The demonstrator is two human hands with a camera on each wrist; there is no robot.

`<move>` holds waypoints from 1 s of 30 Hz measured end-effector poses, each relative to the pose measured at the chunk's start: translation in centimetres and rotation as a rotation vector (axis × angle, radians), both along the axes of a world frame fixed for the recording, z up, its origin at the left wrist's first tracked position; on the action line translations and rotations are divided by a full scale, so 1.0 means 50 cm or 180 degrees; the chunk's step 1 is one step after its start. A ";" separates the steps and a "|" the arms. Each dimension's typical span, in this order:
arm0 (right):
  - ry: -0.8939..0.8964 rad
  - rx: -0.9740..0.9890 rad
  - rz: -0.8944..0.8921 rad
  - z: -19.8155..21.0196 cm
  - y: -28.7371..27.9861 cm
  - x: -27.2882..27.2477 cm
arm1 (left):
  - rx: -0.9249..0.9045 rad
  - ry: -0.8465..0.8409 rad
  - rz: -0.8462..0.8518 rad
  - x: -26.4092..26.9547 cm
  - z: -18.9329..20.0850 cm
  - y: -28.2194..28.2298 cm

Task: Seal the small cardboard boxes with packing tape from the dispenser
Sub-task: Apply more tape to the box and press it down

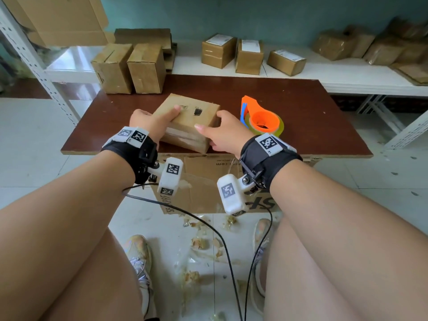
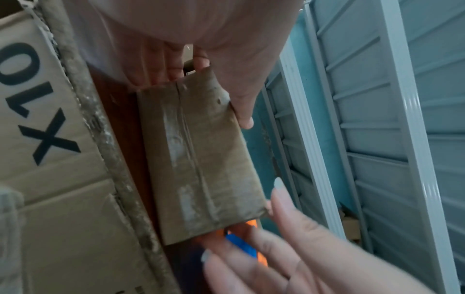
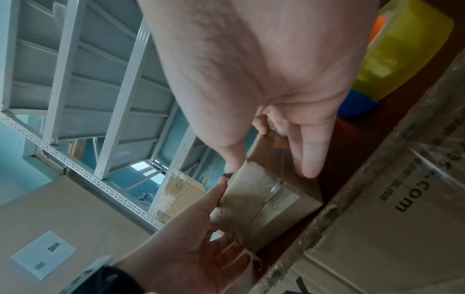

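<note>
We see the left hand (image 1: 148, 120) at the left end of a small cardboard box (image 1: 192, 119), thumb laid over the top face, fingers wrapped down the end: it grips the box. The left wrist view agrees, with fingers (image 2: 161, 65) on one side of the end and the thumb on the other. The right hand (image 1: 222, 130) sits at the box's right near corner, thumb stretched across the near top edge, fingers fairly straight against the right side. It touches the box; we cannot tell whether it truly clasps it.

The box lies flat on a dark brown board (image 1: 312, 126), between the two hands, near the board's front edge. Its front face carries a taped seam (image 2: 191, 151), glossy and wrinkled.

Right of the box, just beyond the right hand, stands the tape dispenser (image 1: 261, 117): orange body, blue blade piece, yellowish clear roll. It lies flat, apart from the box.

Behind the box, at the board's far left corner, two taller cardboard boxes (image 1: 129, 68) stand side by side. Further behind, three labelled parcels (image 1: 250, 54) rest on a white shelf (image 1: 347, 77), with more wrapped parcels to the far right.

Below the box, a large printed carton (image 1: 203, 184) props the board. Scraps of tape and paper (image 1: 199, 244) litter the tiled floor round the person's shoes. Nothing blocks the top of the box but the two thumbs.
</note>
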State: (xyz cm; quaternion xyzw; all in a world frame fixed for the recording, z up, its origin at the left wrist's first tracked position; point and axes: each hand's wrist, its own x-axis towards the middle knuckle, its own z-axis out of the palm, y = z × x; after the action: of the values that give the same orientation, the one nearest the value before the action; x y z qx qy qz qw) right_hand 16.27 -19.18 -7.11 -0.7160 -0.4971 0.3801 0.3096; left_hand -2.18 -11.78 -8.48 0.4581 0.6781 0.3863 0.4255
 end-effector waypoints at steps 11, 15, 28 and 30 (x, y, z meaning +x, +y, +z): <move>-0.0633 0.0265 0.0134 0.025 -0.002 0.029 | 0.0036 0.0419 -0.0687 0.015 -0.019 -0.014; -0.0589 0.0446 -0.0099 0.027 0.000 0.034 | 0.0224 0.0428 -0.0679 0.010 -0.023 -0.007; -0.1914 -0.0670 -0.0850 -0.041 0.029 0.160 | 0.0315 0.0493 -0.0754 0.047 -0.011 -0.021; -0.1874 -0.0624 -0.0800 -0.022 0.015 0.161 | 0.0297 0.0558 -0.0773 0.040 -0.016 -0.017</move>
State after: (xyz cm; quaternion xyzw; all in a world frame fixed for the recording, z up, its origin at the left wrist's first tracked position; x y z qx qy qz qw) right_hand 24.34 -18.41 -8.21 -0.8771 -0.4341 0.1618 0.1268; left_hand -0.16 -12.62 -9.26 0.5880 0.6336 0.3216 0.3865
